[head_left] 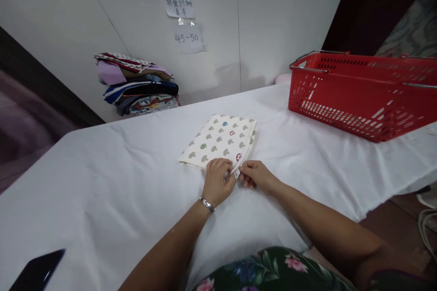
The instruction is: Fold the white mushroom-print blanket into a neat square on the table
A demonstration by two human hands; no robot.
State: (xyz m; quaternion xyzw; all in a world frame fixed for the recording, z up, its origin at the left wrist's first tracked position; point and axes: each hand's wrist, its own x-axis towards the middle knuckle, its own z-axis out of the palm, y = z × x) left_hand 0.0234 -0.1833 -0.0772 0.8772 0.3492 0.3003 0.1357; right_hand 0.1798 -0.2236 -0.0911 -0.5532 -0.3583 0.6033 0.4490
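Observation:
A folded cream cloth (220,138) with a mushroom print lies on the white-covered table (136,191), a little in front of me. My left hand (218,179), with a silver bracelet at the wrist, is closed on the cloth's near edge close to its right corner. Just beside it, my right hand (254,175) pinches that same near right corner between thumb and finger. The cloth's layers show along its right side, and the corner itself is partly hidden by my fingers.
A red plastic basket (355,91) with metal handles stands at the back right. Behind the table's far edge is a pile of folded fabrics (139,86). A dark phone-like object (37,273) lies at the near left. Handwritten paper signs (187,37) hang on the wall.

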